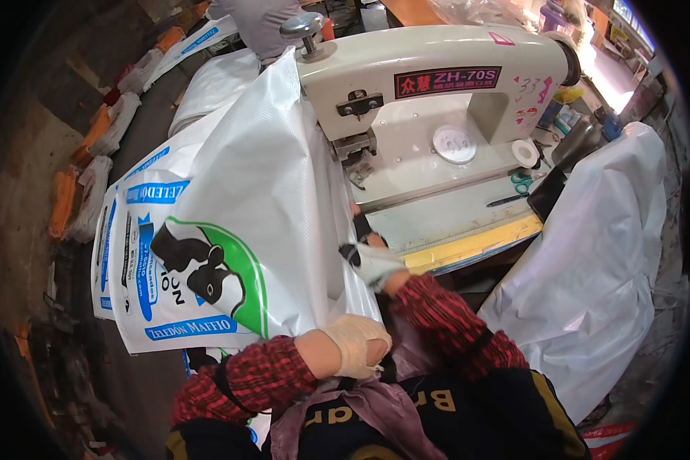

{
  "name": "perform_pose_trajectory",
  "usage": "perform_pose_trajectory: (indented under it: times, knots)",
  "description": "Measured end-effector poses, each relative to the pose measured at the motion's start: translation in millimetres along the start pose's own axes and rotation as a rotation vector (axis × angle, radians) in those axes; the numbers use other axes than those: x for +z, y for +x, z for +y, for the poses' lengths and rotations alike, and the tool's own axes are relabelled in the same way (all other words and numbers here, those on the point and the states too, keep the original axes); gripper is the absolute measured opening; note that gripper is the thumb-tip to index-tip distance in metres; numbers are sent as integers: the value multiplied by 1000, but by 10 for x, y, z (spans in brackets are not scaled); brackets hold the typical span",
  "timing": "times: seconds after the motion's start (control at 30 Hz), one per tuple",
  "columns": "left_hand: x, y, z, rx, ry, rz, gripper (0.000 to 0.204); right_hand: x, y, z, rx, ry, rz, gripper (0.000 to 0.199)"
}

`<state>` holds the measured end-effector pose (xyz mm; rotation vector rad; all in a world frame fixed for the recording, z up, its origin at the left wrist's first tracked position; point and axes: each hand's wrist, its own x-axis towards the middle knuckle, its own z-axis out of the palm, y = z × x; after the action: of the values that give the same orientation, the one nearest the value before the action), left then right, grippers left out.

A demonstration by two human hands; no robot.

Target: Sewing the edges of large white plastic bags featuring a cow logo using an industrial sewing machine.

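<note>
A large white woven plastic bag (276, 176), printed with a black-and-white cow in a green arc and blue labels, stands draped along the left of a cream industrial sewing machine (406, 69). Its right edge runs beside the machine's needle and presser foot (356, 149). My right hand (372, 257), in a pale glove with black bands on the fingers, grips that edge just below the presser foot. Close to my body, my left hand (354, 345), wrapped in beige cloth, lies against the bag's near end. Its fingers are mostly hidden.
More printed bags (123, 253) lie under it at the left. A white plain bag (590, 253) bulges on the right. The machine bed carries a round white lid (454, 144), a white tape roll (524, 153), green-handled scissors (521, 182) and a black pen (507, 200). A yellow strip (475, 241) lines the front edge.
</note>
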<state>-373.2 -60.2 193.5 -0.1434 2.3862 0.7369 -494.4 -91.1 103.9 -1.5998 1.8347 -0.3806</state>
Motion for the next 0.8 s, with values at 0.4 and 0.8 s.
perform_pose_trajectory:
  times: [0.4, 0.8]
  knots:
    - [249, -214, -204, 121, -529, -28, 19, 351, -464, 270, -454, -128, 320, 18]
    - [-2, -92, 258, 66, 64, -240, 10, 321, -433, 70, 71, -43, 8, 51]
